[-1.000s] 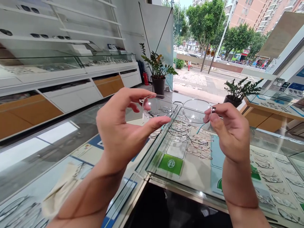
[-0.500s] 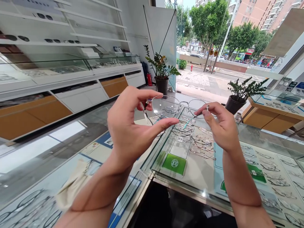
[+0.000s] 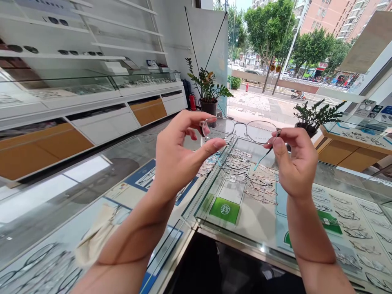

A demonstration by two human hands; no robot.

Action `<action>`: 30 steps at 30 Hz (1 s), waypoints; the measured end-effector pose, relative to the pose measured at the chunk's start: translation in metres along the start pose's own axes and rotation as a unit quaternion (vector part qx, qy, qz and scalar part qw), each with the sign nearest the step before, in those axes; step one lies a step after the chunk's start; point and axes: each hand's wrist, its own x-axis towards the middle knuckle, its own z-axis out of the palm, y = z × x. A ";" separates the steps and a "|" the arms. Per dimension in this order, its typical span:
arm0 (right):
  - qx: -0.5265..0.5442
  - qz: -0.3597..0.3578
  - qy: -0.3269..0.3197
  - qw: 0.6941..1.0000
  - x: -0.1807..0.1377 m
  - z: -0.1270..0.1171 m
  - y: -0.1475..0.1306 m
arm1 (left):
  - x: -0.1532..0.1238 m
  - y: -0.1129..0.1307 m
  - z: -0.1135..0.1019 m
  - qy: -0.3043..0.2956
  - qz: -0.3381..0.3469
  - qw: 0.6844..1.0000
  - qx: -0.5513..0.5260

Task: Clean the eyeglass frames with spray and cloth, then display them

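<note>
Both hands are up in the centre of the frame, and between them I hold a thin-rimmed pair of glasses [image 3: 245,130], level and clear of the counter. On my feed the left hand [image 3: 180,159] pinches the frame's left end, thumb below and forefinger above, the other fingers curled loosely behind the lens. My right hand [image 3: 295,163] is closed on the right hinge with thumb and forefinger, the remaining fingers folded into the palm. A temple arm with a teal tip [image 3: 260,162] hangs down and to the left from that grip; a second teal tip shows below the left thumb.

Below the glasses, in the lower half of the frame, runs a glass counter [image 3: 263,245] with rows of display frames [image 3: 245,181] under its top and a green card [image 3: 224,210] beside them. A pale cloth [image 3: 94,237] lies on the glass at lower left, well apart from both hands. Behind the hands, at upper centre, stands a potted plant [image 3: 208,87] on the floor, and a smaller plant [image 3: 310,114] stands at the right. White wall shelves [image 3: 92,57] fill the upper left.
</note>
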 end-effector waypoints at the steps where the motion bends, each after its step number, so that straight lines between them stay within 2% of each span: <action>1: -0.007 -0.008 0.007 1.000 0.000 0.000 0.000 | 0.001 -0.003 0.001 -0.004 -0.007 1.000 -0.009; 8: -0.037 -0.060 0.049 0.996 -0.004 0.004 0.000 | 0.003 -0.019 0.015 0.002 -0.060 0.995 -0.080; 14: -0.064 -0.074 0.066 0.993 -0.007 0.005 -0.002 | 0.002 -0.022 0.020 -0.010 -0.064 0.994 -0.094; 18: -0.069 -0.092 0.063 0.991 -0.005 0.005 -0.003 | 0.001 -0.024 0.021 0.006 -0.041 0.997 -0.072; 22: -0.098 -0.105 0.067 0.987 -0.001 0.004 -0.003 | -0.003 -0.025 0.022 0.054 0.015 0.998 -0.022; 26: -0.094 -0.081 0.070 0.990 0.000 0.005 0.000 | -0.006 -0.023 0.023 0.107 0.058 0.992 0.044; 30: -0.095 -0.048 0.070 0.992 -0.002 0.008 0.003 | -0.008 -0.019 0.024 0.127 0.063 0.987 0.076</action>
